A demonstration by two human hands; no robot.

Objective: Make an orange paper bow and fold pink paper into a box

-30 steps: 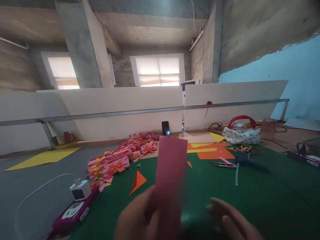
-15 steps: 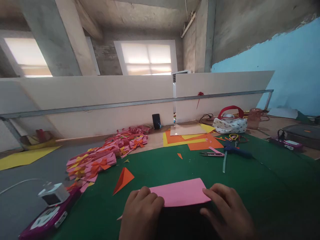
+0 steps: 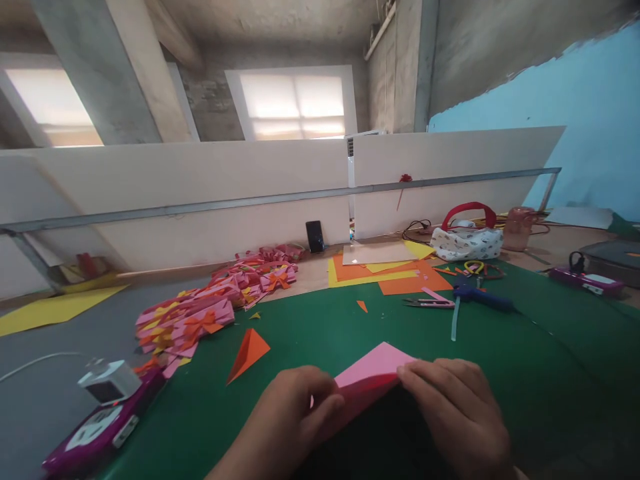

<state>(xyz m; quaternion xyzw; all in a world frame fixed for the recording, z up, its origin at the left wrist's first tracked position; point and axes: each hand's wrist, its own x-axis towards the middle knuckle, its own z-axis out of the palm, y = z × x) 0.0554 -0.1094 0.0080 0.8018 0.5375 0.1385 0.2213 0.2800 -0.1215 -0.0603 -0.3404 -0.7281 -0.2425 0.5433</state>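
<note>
One left hand (image 3: 300, 405), one right hand (image 3: 457, 407), grips closed on part-hidden pink paper (image 3: 375, 363).

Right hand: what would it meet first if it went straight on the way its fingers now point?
The pink paper: the right hand has its fingers on the paper's right end. They point leftward; beyond it, perhaps the left hand, though depth is unclear.

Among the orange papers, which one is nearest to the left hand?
The creased orange triangle on the green mat, just beyond the left hand; the small orange scrap, the flat orange sheets and the orange bows lie farther away.
</note>
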